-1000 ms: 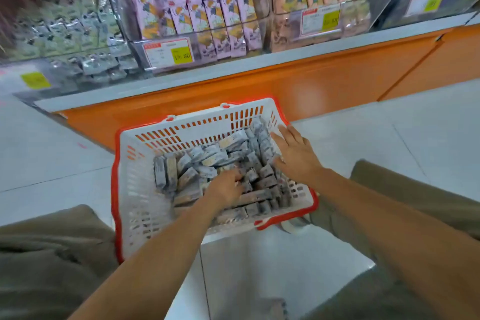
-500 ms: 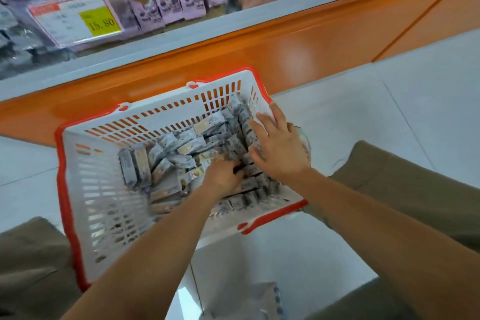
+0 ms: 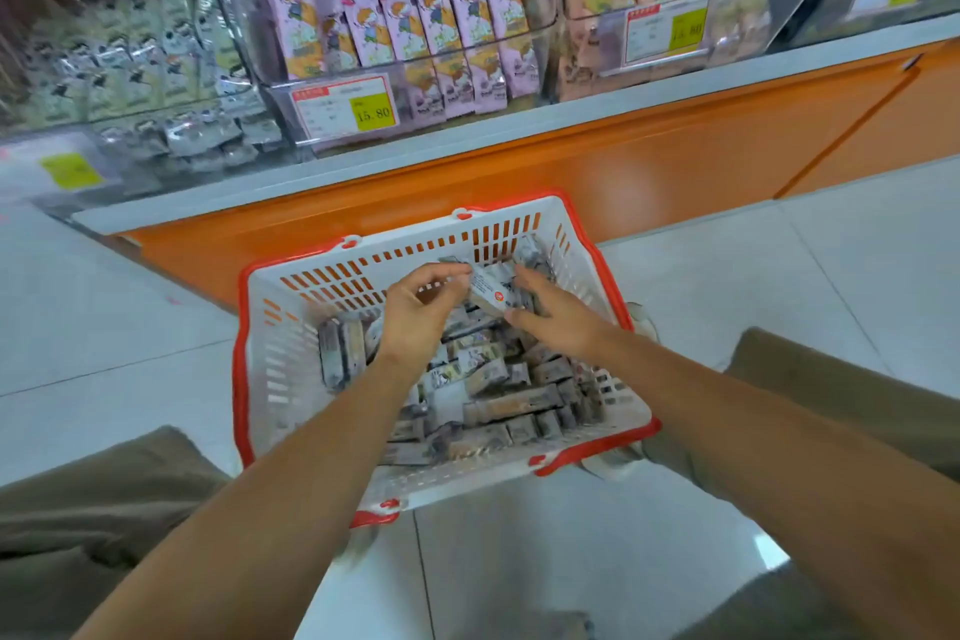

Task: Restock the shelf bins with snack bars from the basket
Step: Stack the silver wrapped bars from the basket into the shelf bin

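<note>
Now: left hand (image 3: 423, 309) and right hand (image 3: 558, 314) both pinch snack bars (image 3: 488, 291) over basket (image 3: 405, 242).

Head cam, angled fwd/down, close over basket (image 3: 582, 244).

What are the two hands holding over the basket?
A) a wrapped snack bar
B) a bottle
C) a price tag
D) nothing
A: the fingers of the left hand and the right hand pinch a wrapped snack bar above the basket.
</note>
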Motion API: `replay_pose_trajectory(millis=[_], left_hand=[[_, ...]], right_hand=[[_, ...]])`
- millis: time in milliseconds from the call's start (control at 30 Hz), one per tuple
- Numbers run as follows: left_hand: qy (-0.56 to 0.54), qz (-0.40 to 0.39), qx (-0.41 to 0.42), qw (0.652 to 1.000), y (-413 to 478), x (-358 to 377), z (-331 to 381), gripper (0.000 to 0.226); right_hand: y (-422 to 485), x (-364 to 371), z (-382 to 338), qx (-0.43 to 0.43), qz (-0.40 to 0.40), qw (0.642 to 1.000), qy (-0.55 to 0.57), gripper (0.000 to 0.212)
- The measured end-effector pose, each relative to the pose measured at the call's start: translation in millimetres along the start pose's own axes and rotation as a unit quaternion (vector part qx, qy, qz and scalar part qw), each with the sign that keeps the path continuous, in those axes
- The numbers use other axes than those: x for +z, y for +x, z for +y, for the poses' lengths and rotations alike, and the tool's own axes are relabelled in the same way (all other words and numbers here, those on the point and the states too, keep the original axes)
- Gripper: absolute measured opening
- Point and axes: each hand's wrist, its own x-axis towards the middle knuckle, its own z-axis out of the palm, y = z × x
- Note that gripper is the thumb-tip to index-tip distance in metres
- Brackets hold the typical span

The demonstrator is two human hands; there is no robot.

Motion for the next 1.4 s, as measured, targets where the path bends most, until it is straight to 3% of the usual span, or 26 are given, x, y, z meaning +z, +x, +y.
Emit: replay_pose_trajectory(millis=[133, 267, 400, 500, 667, 767, 900, 1033, 1233, 1333, 1400], left_hand=[[-0.106, 0.021, -0.035, 0.994, -13.8, -21.9, 27.2, 0.009], [-0.155, 0.019, -0.072, 0.985, -27.6, -59.9, 51.5, 0.044], [-0.058, -0.06, -0.115, 0.99, -37.0, -89.9, 69.1, 0.014], [-0.008, -0.104, -0.137, 0.985, -45.2, -104.4, 84.4, 0.03], [0.015, -0.095, -0.064, 0.993, -60.0, -139.0, 120.0, 0.009], [-0.043, -0.043, -0.043, 0.997, -59.7, -163.1, 142.5, 0.015], [-0.074, 0.059, -0.031, 0.995, -44.7, -190.5, 172.8, 0.007], [-0.036, 0.144, -0.053, 0.988, -11.0, -208.1, 191.0, 0.01], [-0.012, 0.174, -0.09, 0.98, 56.2, -216.2, 212.8, 0.028], [0.02, 0.175, -0.107, 0.978, 86.3, -212.4, 221.8, 0.013], [0.035, 0.18, -0.12, 0.976, 104.9, -209.0, 224.2, 0.021]], right_hand=[[1.5, 0.0, -35.8, -0.017, -0.017, 0.998, 0.053, 0.045], [-7.0, -6.3, -63.1, -0.101, 0.035, 0.994, 0.014, 0.041], [-11.8, -19.5, -101.5, -0.212, 0.091, 0.967, -0.107, 0.034], [-17.4, -24.4, -138.8, -0.283, 0.086, 0.943, -0.151, 0.032], [-21.9, -25.4, -202.4, -0.334, 0.097, 0.928, -0.133, 0.051], [-24.2, -27.9, -239.2, -0.372, 0.16, 0.91, -0.087, 0.052], [-10.3, -32.7, -273.9, -0.365, 0.205, 0.899, -0.129, 0.051], [19.6, -37.7, -292.9, -0.313, 0.211, 0.899, -0.222, 0.057], [69.2, -52.1, -309.1, -0.269, 0.206, 0.902, -0.269, 0.059], [92.8, -63.4, -306.2, -0.252, 0.226, 0.906, -0.252, 0.06], [105.8, -69.4, -300.4, -0.24, 0.24, 0.907, -0.25, 0.063]])
